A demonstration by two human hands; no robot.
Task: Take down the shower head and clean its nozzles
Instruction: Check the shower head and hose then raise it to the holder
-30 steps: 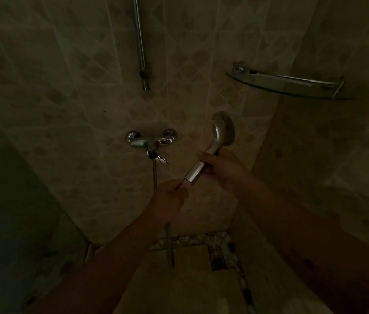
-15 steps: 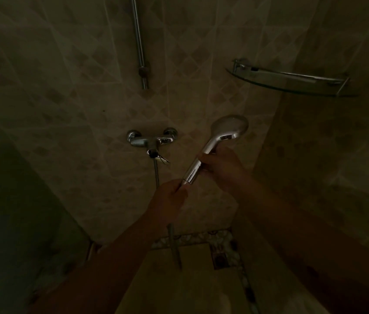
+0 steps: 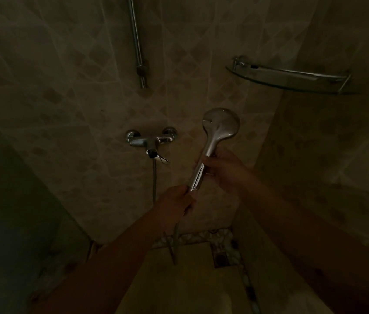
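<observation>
Dim tiled shower walls surround us; our right hand (image 3: 221,171) grips the chrome round-faced shower head (image 3: 215,137), our left hand (image 3: 175,200) pinches its base; wet metal could slip.

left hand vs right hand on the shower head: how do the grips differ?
The right hand grips the shower head mid-handle, higher up; the left hand grips the handle's bottom end, where the hose joins. The left hand sits lower and nearer the camera. Both curl around it.

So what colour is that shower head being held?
Shiny silver chrome shower head, seen from the head camera, though the light is dim.
</observation>
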